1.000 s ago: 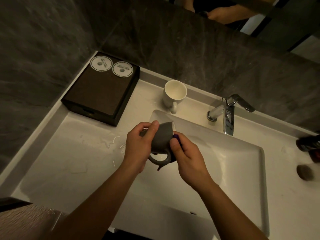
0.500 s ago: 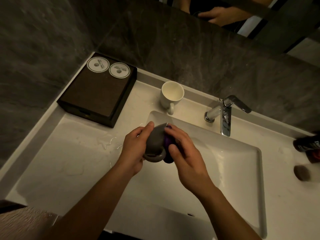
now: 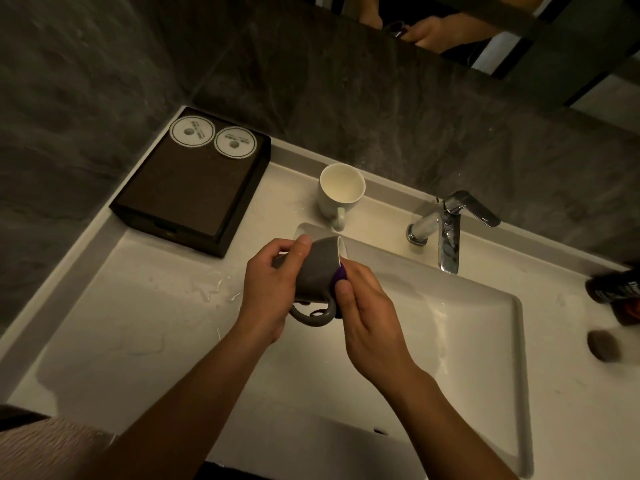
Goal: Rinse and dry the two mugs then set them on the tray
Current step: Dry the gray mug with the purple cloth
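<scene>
Clasping grey mug [image 3: 317, 271] sideways, left hand [image 3: 270, 289] grip; right hand [image 3: 367, 306] grip pinching purple cloth [image 3: 340, 274] at rim.

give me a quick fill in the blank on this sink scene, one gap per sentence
1. The left hand grips the tilted mug, whose outside is ____.
2. The right hand presses a ____ cloth against that mug's rim.
3. The white mug stands upright on the counter, to the ____ of the faucet.
4. The tray carries ____ round paper coasters.

Missing words: grey; purple; left; two
</scene>
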The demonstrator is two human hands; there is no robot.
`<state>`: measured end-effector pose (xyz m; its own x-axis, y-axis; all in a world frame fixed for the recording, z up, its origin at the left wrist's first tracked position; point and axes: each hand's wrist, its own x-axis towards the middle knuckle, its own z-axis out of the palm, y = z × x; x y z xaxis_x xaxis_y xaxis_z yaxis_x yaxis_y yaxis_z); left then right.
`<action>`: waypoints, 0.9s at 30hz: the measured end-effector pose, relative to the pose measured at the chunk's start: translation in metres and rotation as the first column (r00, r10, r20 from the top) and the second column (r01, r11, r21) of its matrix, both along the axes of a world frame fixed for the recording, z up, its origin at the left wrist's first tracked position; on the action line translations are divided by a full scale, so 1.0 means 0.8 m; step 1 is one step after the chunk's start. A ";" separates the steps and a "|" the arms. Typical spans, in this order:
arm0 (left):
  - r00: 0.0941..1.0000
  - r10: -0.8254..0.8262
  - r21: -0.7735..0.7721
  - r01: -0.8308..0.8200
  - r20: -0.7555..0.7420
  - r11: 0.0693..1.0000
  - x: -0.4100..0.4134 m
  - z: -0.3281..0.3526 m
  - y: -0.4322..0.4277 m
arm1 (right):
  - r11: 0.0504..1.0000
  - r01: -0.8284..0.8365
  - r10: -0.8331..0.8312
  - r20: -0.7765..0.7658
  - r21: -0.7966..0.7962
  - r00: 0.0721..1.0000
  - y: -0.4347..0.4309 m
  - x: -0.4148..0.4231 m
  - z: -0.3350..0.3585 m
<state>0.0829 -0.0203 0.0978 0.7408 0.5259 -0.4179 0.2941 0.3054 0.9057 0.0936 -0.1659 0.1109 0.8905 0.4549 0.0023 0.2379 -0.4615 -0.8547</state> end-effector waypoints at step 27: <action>0.979 0.111 -0.056 -0.103 0.171 0.993 -0.009 0.009 -0.027 | 0.964 0.187 -0.184 -0.035 0.190 0.982 0.012 -0.020 0.011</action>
